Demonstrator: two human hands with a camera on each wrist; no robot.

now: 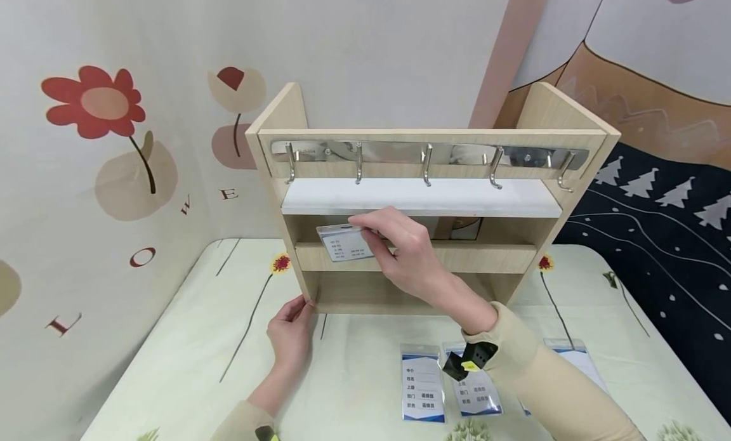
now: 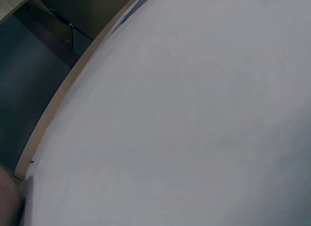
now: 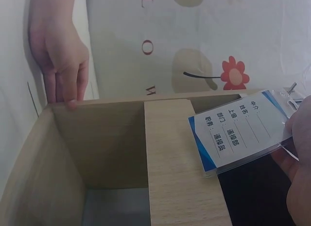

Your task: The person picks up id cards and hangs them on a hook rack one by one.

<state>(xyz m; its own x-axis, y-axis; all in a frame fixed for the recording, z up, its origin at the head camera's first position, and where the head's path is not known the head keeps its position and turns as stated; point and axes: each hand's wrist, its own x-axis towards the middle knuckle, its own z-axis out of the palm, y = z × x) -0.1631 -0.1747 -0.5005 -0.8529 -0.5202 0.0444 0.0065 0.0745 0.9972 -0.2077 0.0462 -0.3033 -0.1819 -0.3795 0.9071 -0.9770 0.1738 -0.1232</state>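
A light wooden rack (image 1: 485, 258) stands on the table, with a metal hook rail (image 1: 400, 151) bearing several hooks along its upper front. My right hand (image 1: 411, 250) pinches the top end of a name badge (image 1: 344, 244) in a clear sleeve, thumb and fingers at its slotted edge. The badge is tilted in front of the rack's left middle slat, below the hooks. In the right wrist view the badge (image 3: 238, 131) shows printed lines and blue corners. My left hand (image 1: 291, 330) grips the rack's lower left corner. Only a sliver of it shows in the left wrist view.
Two badges (image 1: 422, 388) (image 1: 480, 390) lie on the table in front of the rack, the second partly behind my right wrist. Another badge (image 1: 579, 358) lies farther right, partly under my sleeve. A flower-printed cloth (image 1: 188, 352) covers the table; a patterned curtain (image 1: 371, 54) hangs behind.
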